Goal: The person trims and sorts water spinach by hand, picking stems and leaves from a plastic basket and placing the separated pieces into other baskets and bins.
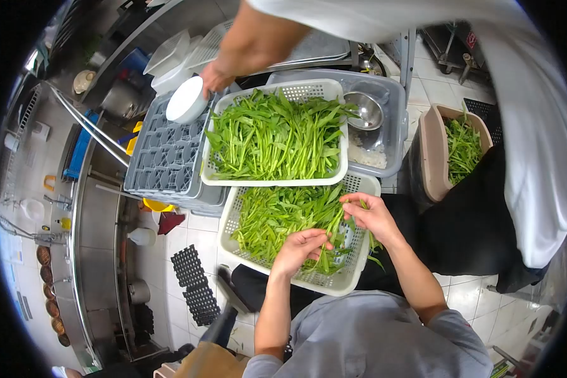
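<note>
Over the near white basket (363,268), my left hand (299,252) pinches a green stem of water spinach with its fingertips. Just to its right and slightly farther away, my right hand (373,219) has its fingers closed on the same bunch of thin stalks; exactly how many is too small to tell. Loose water spinach (271,220) fills this basket, which rests at my lap. Directly beyond it, a second white basket (274,183) holds a thick pile of water spinach (280,138) laid mostly lengthwise.
Another person's hand (214,79) reaches in from above, at a white bowl (187,101) over grey dish racks (164,148). A grey tub (394,142) holds a metal bowl (364,111). At right stands a beige bin (436,151) with greens, beside that person's dark-clothed leg.
</note>
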A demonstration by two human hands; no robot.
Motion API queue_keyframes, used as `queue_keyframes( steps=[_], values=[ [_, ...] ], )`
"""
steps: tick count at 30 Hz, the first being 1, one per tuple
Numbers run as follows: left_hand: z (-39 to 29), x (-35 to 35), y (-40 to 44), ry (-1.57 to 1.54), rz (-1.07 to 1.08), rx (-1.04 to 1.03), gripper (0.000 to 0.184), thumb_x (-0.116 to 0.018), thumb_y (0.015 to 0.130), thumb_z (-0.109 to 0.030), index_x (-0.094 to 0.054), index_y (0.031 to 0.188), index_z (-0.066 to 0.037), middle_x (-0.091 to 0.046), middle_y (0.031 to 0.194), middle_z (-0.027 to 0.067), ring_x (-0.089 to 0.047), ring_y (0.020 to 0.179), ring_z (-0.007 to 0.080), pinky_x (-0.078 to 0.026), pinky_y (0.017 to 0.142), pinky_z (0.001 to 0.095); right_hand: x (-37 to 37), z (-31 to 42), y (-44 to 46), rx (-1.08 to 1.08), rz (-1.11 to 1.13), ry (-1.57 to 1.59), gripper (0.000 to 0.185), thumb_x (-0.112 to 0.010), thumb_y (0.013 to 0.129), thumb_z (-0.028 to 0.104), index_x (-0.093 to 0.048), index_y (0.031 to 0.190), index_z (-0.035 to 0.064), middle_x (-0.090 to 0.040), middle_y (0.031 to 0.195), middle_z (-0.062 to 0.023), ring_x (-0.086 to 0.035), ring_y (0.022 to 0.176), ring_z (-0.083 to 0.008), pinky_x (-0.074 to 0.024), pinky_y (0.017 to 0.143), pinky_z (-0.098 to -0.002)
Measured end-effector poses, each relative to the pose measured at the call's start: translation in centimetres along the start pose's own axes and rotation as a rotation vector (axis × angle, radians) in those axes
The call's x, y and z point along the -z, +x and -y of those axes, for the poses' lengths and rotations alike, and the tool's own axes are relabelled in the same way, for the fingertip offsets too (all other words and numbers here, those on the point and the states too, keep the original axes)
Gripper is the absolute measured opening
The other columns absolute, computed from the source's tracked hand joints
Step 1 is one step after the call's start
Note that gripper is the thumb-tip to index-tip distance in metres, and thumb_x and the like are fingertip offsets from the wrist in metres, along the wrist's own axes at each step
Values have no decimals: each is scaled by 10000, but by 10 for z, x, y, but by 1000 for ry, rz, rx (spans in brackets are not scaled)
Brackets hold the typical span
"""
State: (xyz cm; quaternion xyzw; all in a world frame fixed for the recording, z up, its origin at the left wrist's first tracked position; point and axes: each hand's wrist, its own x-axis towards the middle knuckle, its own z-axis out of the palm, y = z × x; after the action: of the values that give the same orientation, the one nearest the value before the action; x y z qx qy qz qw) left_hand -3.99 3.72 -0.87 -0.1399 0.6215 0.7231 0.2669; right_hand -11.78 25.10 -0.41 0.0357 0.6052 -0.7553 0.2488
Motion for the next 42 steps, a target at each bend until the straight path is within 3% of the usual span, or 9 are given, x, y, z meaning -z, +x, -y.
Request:
queue_keyframes(
  steps=[6, 12, 17, 22, 26, 29, 33, 37, 42],
  values=[
    [16, 13, 3, -83, 83, 33, 269, -556, 1000, -227, -654, 1171, -45, -715, 925, 30, -592, 703, 37, -466, 625, 182, 5, -5, 3, -28, 62, 22, 156, -672, 917, 143, -649, 977, 1, -656, 770, -41, -391, 506, -23, -283, 456, -194],
    [29, 39, -1, -70, -139, 9, 404, -475, 1034, -337, -559, 1292, -38, -675, 1164, 107, -657, 1023, 194, -507, 849, 308, 25, -12, -1, -16, -33, -1, 149, -663, 919, 131, -654, 976, -6, -680, 785, -63, -370, 482, -20, -271, 436, -194],
    [67, 69, 9, 8, -345, -159, 332, -545, 1010, -260, -613, 1225, -16, -692, 1099, 77, -658, 929, 146, -503, 783, 261, 54, -35, -7, 20, -124, 417, 160, -624, 934, 147, -599, 1026, 19, -696, 919, -141, -413, 488, -49, -311, 441, -202],
    [65, 37, 15, 859, -332, -252, 203, -671, 878, -84, -676, 1075, -35, -684, 1047, 148, -678, 838, 264, -518, 735, 341, 80, -65, -29, -74, -73, 513, 226, -599, 958, 236, -603, 1084, 48, -687, 986, -118, -448, 507, -90, -328, 444, -227],
    [76, 30, 25, 987, -535, -324, 127, -669, 827, -89, -650, 947, -54, -632, 1000, 177, -631, 888, 393, -518, 756, 454, 100, -56, -56, 67, -169, 800, 210, -596, 965, 254, -620, 1101, 95, -680, 953, -34, -413, 509, -77, -335, 458, -233],
    [85, 41, 24, 1122, -553, -292, 197, -724, 788, -94, -664, 971, -49, -633, 950, 145, -637, 851, 349, -514, 721, 430, 135, -47, -66, 219, -300, 930, 226, -556, 992, 279, -612, 1106, 93, -676, 985, 13, -395, 504, -63, -326, 442, -224],
    [85, 44, 18, 1206, -568, -242, 174, -709, 800, -144, -674, 946, -56, -615, 995, 148, -613, 953, 354, -518, 796, 449, 178, -9, -62, 391, -511, 940, 370, -490, 1018, 394, -580, 1203, 86, -668, 983, 61, -345, 481, -42, -312, 429, -207],
    [82, 48, 19, 1225, -566, -307, 177, -705, 802, -159, -686, 944, -55, -608, 993, 134, -613, 941, 349, -519, 792, 437, 178, -9, -47, 291, -367, 838, 441, -526, 995, 429, -564, 1247, 69, -608, 809, 74, -366, 481, -35, -313, 429, -206],
    [40, 46, -15, 1071, -634, -564, 163, -694, 804, -86, -672, 951, -19, -629, 980, 159, -620, 910, 361, -504, 798, 419, 90, -17, -49, 146, -206, 338, 295, -599, 970, 230, -626, 1175, 19, -595, 717, -4, -404, 485, -30, -288, 438, -191]
  ],
)
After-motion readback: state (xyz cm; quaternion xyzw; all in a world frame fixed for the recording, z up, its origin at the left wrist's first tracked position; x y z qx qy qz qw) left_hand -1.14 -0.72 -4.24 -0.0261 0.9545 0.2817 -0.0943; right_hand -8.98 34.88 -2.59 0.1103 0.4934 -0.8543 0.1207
